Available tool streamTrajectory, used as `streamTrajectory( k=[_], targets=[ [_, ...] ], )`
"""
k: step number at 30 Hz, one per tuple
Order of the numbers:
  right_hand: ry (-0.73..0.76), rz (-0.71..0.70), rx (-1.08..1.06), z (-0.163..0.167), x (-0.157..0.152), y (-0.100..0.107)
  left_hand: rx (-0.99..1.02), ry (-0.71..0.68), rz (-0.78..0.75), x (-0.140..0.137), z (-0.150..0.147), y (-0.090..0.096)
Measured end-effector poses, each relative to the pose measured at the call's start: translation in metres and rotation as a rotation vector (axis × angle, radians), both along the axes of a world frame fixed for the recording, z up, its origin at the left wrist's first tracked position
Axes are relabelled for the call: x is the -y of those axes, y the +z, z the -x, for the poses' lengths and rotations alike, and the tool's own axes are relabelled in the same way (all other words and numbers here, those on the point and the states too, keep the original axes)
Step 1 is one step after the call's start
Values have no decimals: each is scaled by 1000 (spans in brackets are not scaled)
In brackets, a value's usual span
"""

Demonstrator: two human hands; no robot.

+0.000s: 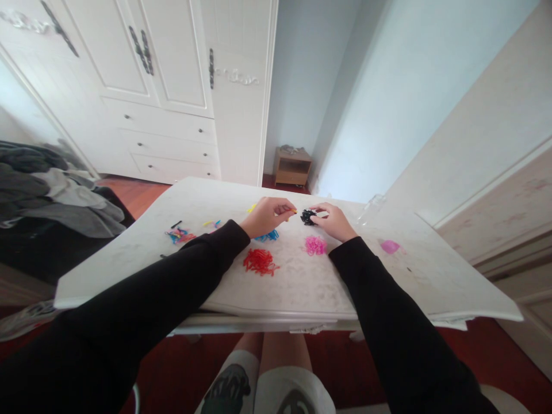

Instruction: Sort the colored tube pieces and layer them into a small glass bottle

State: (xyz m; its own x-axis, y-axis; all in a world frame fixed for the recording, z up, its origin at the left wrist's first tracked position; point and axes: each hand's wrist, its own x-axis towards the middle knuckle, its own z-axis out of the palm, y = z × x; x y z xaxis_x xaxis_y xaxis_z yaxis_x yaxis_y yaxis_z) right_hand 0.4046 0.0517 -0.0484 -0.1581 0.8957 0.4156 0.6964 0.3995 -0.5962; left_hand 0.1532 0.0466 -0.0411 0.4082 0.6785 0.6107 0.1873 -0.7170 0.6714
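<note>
My left hand [271, 214] is over the far middle of the table, closed in a pinch on a small yellow-orange piece [294, 211], perhaps an elastic band. My right hand [333, 221] is at a pile of small black elastic bands [307, 217], with thumb and forefinger closed on its right side. Nearer me lie a pink pile of bands [315, 245] and a red pile [260, 262]. A blue pile [268, 236] is partly hidden beneath my left wrist. Some yellow bands [252, 208] show behind that hand.
On the left of the white table [302, 287] lies a mixed coloured heap [179, 235], with a few loose pieces [212, 223] beside it. A clear bottle-like object [371, 208] and a pink item [390, 246] are on the right. A wardrobe [172, 103] stands behind.
</note>
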Motion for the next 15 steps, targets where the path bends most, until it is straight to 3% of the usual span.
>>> streamTrajectory(
  k=[3,10,15],
  targets=[
    [26,-12,46,-1,0,-1,-9,3,-8,0,0,0],
    [-79,-77,0,2,4,8,-11,8,0,0,0,-1],
    [25,-62,-102,13,14,17,5,-28,65,0,-1,-3]
  ],
)
